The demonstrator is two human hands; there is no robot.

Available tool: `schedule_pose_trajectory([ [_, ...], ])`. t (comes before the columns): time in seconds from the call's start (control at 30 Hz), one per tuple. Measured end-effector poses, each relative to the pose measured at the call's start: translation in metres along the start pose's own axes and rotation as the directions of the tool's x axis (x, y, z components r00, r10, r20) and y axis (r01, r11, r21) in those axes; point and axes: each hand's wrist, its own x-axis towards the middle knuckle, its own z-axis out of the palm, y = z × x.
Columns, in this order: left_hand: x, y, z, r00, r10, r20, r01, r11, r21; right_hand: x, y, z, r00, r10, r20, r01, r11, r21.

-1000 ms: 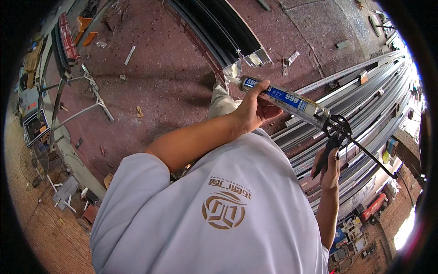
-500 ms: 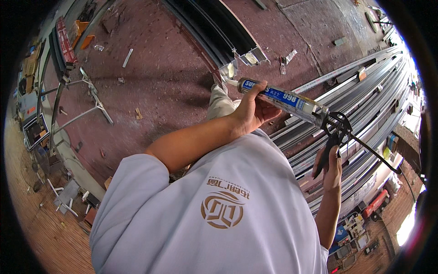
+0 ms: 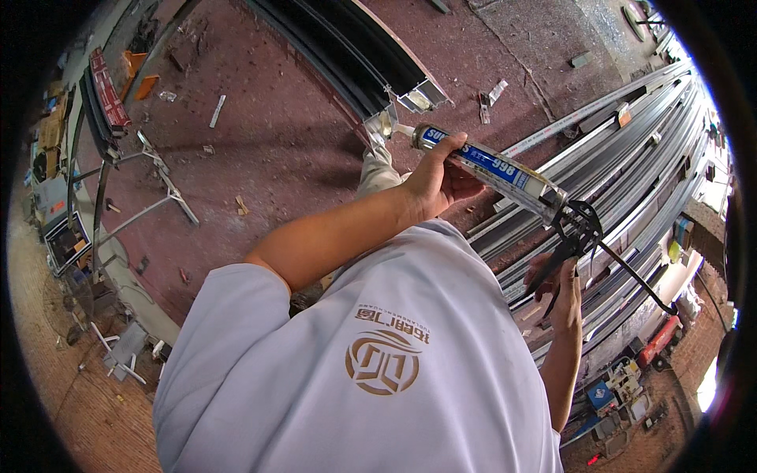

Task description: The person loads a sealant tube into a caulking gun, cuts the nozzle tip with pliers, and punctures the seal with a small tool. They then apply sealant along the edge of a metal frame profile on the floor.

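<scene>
A caulking gun with a black handle and a long rear rod lies at a slant in front of my body. In it sits a clear sealant cartridge with a blue label. My left hand is closed around the front of the cartridge, thumb on top. My right hand is closed around the black handle and trigger, its fingers partly hidden. The pale nozzle points at the cut end of a dark metal profile. Whitish material shows in that end; whether the nozzle touches it, I cannot tell.
Many long metal profiles lie stacked on the right. At left stands a metal frame stand beside a red-wrapped bundle. Scraps litter the reddish floor. A red cylinder and tools lie at lower right.
The gun's handle end and my right hand have moved slightly left and toward my body. The right fingers are now more wrapped around the handle. The profile sits slightly farther left in view.
</scene>
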Motion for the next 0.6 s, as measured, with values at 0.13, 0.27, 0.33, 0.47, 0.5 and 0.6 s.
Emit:
schedule_pose_trajectory([
  [0.13, 0.001, 0.002, -0.001, 0.999, 0.002, -0.044, 0.0, 0.999, 0.045, 0.001, 0.0, 0.006, 0.999, 0.009, 0.032, -0.01, 0.999, 0.043],
  [0.27, 0.003, 0.003, -0.003, 0.998, 0.01, -0.067, -0.006, 0.998, 0.066, 0.004, 0.009, 0.012, 0.998, -0.04, 0.057, 0.033, 0.992, 0.125],
  [0.33, 0.004, 0.002, -0.004, 0.997, 0.012, -0.071, -0.008, 0.998, 0.059, 0.006, 0.015, 0.012, 0.998, -0.063, 0.03, 0.058, 0.988, 0.146],
  [0.47, 0.004, 0.001, -0.006, 0.998, 0.006, -0.056, -0.004, 0.999, 0.045, 0.008, 0.022, 0.01, 0.996, -0.087, 0.004, 0.086, 0.986, 0.141],
  [0.5, 0.005, 0.001, -0.006, 0.999, 0.005, -0.047, -0.003, 0.999, 0.045, 0.008, 0.022, 0.01, 0.996, -0.089, 0.016, 0.086, 0.988, 0.132],
  [0.6, 0.005, 0.0, -0.008, 0.999, 0.003, -0.053, -0.001, 0.999, 0.049, 0.005, 0.024, 0.011, 0.997, -0.077, -0.031, 0.08, 0.994, 0.074],
])
